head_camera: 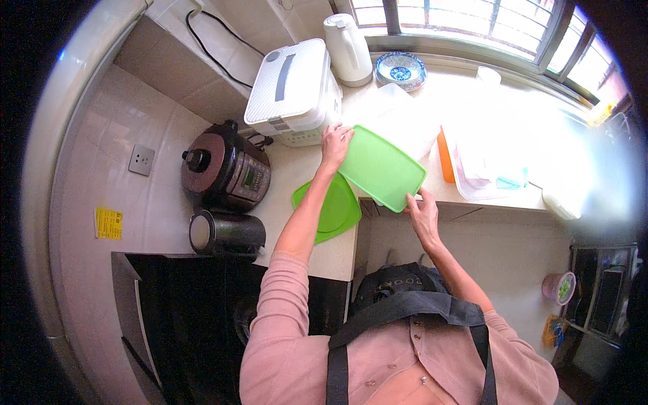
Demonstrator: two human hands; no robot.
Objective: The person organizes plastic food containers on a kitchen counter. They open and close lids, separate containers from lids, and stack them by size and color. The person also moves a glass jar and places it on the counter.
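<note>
A light green rectangular plastic lid is held up at a slant between my two hands. My left hand grips its upper left corner, close to a white lidded storage box. At the lower right corner, the fingers and thumb of my right hand pinch the edge. Below and partly behind my left forearm, a darker green plastic lid lies on the countertop. Beyond the held lid, a translucent plastic container is washed out by glare.
An electric pressure cooker and a dark cylindrical kettle stand at left. A white thermos jug and blue-patterned bowls are near the window. To the right are an orange board and a clear plastic tub.
</note>
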